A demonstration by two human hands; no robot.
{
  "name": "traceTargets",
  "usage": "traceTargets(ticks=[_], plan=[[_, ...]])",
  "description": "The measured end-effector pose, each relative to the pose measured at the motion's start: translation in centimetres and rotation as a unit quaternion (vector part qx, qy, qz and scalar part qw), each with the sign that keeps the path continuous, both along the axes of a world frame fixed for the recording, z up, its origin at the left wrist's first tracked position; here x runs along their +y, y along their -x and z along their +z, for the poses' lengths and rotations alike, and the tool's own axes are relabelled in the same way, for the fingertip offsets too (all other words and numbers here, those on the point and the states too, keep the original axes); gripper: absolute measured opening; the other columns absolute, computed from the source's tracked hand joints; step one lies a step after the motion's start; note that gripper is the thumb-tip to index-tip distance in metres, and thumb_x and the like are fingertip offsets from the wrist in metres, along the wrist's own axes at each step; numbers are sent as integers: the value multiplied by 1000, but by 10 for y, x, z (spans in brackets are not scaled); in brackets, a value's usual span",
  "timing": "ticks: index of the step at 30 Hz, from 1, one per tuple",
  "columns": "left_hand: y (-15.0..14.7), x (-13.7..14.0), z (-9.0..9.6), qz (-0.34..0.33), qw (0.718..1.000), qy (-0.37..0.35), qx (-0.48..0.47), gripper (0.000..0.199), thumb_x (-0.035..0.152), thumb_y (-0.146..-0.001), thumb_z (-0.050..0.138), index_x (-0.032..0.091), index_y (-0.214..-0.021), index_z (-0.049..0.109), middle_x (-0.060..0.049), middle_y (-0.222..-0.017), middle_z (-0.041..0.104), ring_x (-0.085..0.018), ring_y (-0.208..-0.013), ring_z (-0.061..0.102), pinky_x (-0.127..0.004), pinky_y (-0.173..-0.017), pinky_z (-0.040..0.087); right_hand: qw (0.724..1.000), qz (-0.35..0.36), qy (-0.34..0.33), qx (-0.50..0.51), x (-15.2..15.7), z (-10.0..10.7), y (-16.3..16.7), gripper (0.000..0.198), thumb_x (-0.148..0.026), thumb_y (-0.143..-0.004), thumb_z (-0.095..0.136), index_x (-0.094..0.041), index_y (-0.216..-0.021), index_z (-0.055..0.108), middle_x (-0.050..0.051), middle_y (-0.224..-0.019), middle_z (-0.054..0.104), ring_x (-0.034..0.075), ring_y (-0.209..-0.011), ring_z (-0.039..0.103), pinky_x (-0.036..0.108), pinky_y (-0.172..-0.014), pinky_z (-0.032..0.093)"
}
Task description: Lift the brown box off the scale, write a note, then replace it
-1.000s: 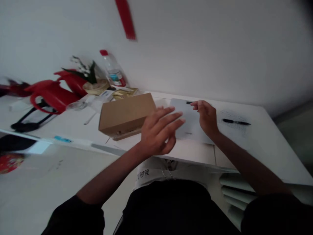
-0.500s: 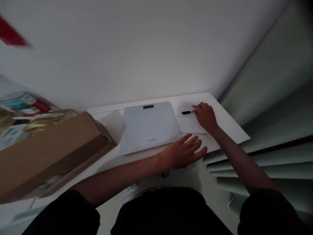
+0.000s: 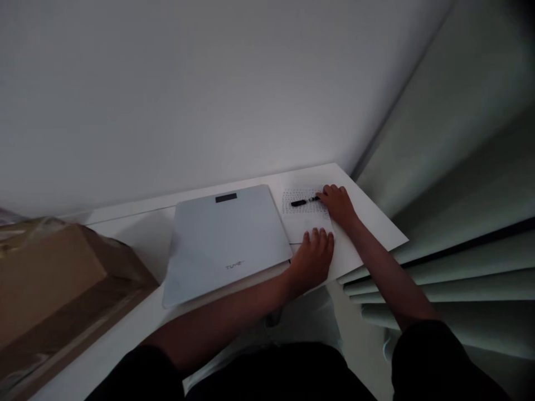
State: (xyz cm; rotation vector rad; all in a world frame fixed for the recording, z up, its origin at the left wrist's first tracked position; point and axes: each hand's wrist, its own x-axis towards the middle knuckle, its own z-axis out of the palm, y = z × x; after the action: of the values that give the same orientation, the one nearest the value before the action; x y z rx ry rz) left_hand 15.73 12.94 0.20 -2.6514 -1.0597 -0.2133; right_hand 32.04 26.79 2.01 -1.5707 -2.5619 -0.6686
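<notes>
Two hands [image 3: 312,259] [image 3: 339,206] at paper [image 3: 306,225] edges, tabletop [image 3: 371,225] rightward

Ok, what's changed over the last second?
The view swung right. The left hand went from near the box to the near edge of the paper; the right hand, from over the scale to the right end of the pen, grip unclear. Pen still on the paper; scale and box look unmoved.

White paper [image 3: 303,224] bears dark patterned rows. The pen [image 3: 298,203] is black, the scale [image 3: 228,234] pale grey, the box [image 3: 42,273] brown.
</notes>
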Motion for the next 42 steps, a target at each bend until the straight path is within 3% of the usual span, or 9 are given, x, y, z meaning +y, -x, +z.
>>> traceTargets(ticks=[7, 12, 17, 20, 22, 25, 29, 37, 42], plan=[[2, 0, -5, -6, 999, 25, -29, 57, 24, -96, 43, -4, -145, 47, -30, -143, 51, -44, -131, 53, -55, -104, 51, 1000, 12, -16, -8, 1, 1, -1, 19, -19, -107, 47, -13, -110, 65, 13, -109, 63, 29, -101, 50, 41, -83, 28], [2, 1, -5, -8, 999, 31, -31, 57, 26, -95, 45, -6, -141, 51, -31, -143, 50, -44, -132, 52, -54, -104, 50, 989, -31, -81, 119, 2, 1, -9, 24, -27, -108, 43, -12, -111, 61, 13, -101, 65, 28, -95, 56, 40, -82, 34], [2, 0, 0, -5, 998, 61, -29, 56, 25, -97, 43, -6, -143, 47, -32, -146, 47, -44, -134, 49, -56, -107, 48, 924, -38, -110, 365, -2, -2, -12, 17, -34, -97, 49, -18, -96, 55, 3, -73, 59, 19, -68, 55, 33, -68, 40], [2, -1, 1, -1, 997, 76, -25, 57, 25, -98, 41, -6, -145, 45, -32, -148, 44, -45, -136, 46, -56, -109, 45, 888, -12, -125, 443, -9, 0, -10, 15, -34, -92, 52, -20, -87, 49, -1, -67, 55, 15, -60, 52, 29, -65, 41], [2, -1, 2, -2, 996, 81, -24, 57, 25, -98, 39, -6, -145, 44, -32, -148, 44, -45, -136, 46, -56, -109, 44, 868, -3, -90, 489, -12, 3, -10, 15, -34, -89, 54, -21, -87, 48, -3, -64, 56, 13, -56, 51, 28, -62, 42], [2, 1, 3, -3, 996, 87, -21, 57, 25, -98, 38, -6, -145, 44, -32, -149, 43, -46, -136, 45, -57, -109, 44, 811, -9, 49, 584, -15, 9, -11, 17, -36, -87, 57, -21, -91, 52, -3, -58, 59, 13, -50, 51, 26, -55, 42], [3, 2, 6, 0, 995, 96, -27, 56, 24, -98, 38, -6, -145, 44, -31, -147, 44, -45, -134, 46, -55, -108, 44, 744, 3, 166, 647, -18, 20, -1, 28, -44, -83, 62, -19, -75, 51, 0, -54, 60, 11, -45, 52, 22, -46, 42], [4, 3, 7, -19, 994, 94, -55, 54, 27, -96, 45, -4, -140, 49, -25, -138, 51, -38, -124, 49, -48, -105, 44, 756, 59, 250, 602, -17, 29, 59, 39, -51, -87, 67, -18, -74, 53, 0, -53, 58, 10, -45, 51, 18, -40, 38], [5, 4, 6, -19, 994, 76, -80, 43, 27, -96, 45, 1, -129, 55, -23, -127, 56, -36, -115, 52, -47, -92, 47, 766, 33, 229, 600, -12, 20, 48, 40, -50, -84, 68, -18, -68, 50, -2, -46, 51, 8, -39, 44, 18, -37, 32]])
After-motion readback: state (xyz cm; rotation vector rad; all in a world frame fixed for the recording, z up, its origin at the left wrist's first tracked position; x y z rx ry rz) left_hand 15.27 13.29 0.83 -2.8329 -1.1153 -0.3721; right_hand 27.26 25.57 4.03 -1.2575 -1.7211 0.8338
